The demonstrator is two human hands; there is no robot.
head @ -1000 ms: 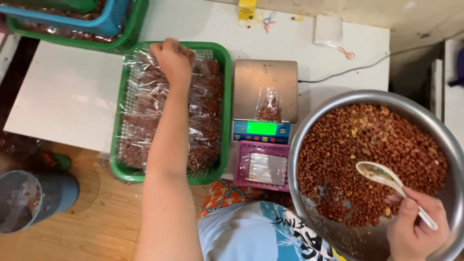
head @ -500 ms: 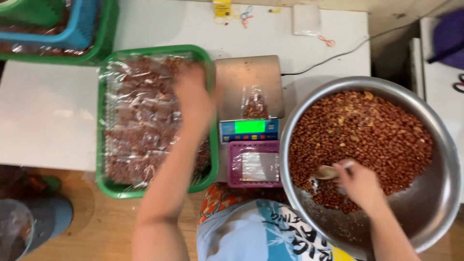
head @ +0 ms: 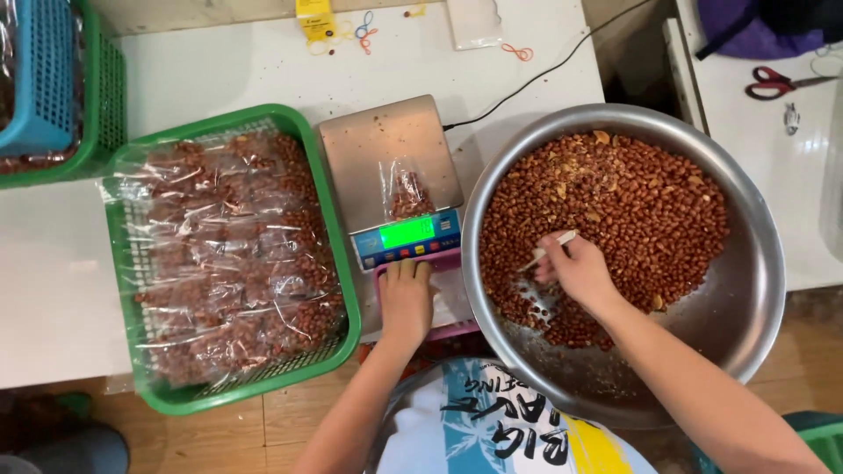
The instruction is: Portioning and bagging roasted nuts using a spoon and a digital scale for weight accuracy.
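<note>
Leftmost, I see a blue basket (head: 39, 75) nested in a green one at the table's far corner, and beside it a green basket (head: 338, 263) piled with clear packets of peanuts (head: 233, 259). Next comes the digital scale (head: 391, 162), its steel platform carrying one small clear bag of peanuts (head: 408, 193) near the lit green display (head: 408, 233). My left hand (head: 406, 298) rests palm down just in front of that display, forearm running straight up from the bottom edge, fingers together and slightly curled, their tips touching the strip of buttons; it holds nothing. Just right of the scale sits the big steel bowl (head: 746, 272), close against the scale's side and overhanging the table edge, its far half covered with red-brown peanuts (head: 632, 211) and its near half mostly bare metal. My right hand (head: 575, 272) is inside the bowl over the peanuts, the forearm slanting in from the lower right, wrist bent, fingers closed around a white spoon (head: 553, 244) whose handle sticks up to the upper right; the spoon's bowl end is hidden among the nuts, so I cannot tell whether it is loaded. Farthest right, red-handled scissors (head: 777, 83) lie on a separate white surface.
</note>
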